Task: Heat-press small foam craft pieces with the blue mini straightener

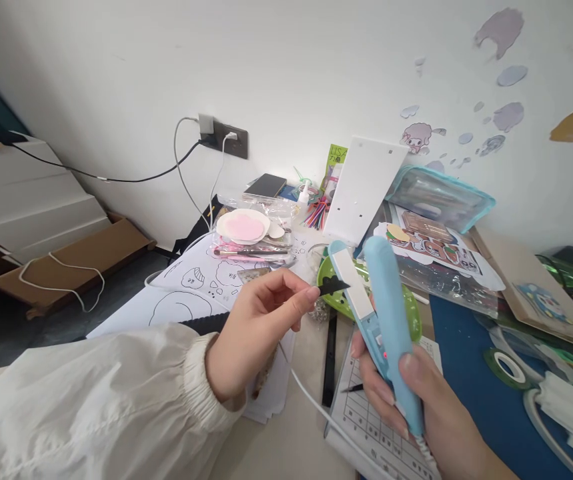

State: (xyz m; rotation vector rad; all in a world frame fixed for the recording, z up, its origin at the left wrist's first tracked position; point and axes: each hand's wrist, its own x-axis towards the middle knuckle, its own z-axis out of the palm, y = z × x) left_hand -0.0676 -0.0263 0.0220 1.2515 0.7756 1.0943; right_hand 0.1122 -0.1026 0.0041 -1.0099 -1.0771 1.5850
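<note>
My left hand [271, 317] is closed in a pinch on a thin black strip [333, 287] with a pointed end; its material I cannot make out. The strip's tip reaches the pale plate of a light blue mini hair straightener [389, 300]. My right hand [426, 400] is wrapped round the straightener's lower part, and its two arms stand apart in a V. A small red light glows near its hinge, and a cord leaves its lower end. Behind both hands lies a green dish [411, 313] with dark bits in it, partly covered by the straightener.
Line-drawn paper sheets [186, 300] and bagged items with a pink-and-white oval [243, 225] lie left. A white board [363, 190] leans on the wall. Green tape [506, 369] sits on the blue mat [459, 373] at right. A white cable [311, 400] crosses the table below my hands.
</note>
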